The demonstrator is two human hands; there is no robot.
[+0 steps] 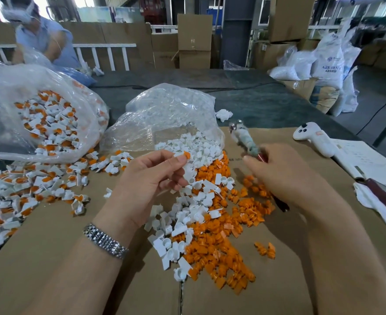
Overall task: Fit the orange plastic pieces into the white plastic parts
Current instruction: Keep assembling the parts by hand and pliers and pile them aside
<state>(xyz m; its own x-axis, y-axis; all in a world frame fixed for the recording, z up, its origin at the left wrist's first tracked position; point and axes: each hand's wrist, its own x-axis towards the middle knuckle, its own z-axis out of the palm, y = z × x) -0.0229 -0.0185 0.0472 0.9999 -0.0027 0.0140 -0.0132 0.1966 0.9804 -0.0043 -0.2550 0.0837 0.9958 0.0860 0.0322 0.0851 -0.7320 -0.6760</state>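
My left hand pinches a white plastic part with an orange piece in its top, raised above the piles. My right hand grips a small hammer-like tool with a cloth-wrapped head that points up and left. Loose white parts lie in a heap on the cardboard, with loose orange pieces heaped beside them on the right. Assembled white-and-orange parts are spread at the left.
A clear bag of assembled parts sits at the far left, and a clear bag of white parts spills behind the heap. A white controller, a notebook and a cloth lie at the right. Another person works at the back left.
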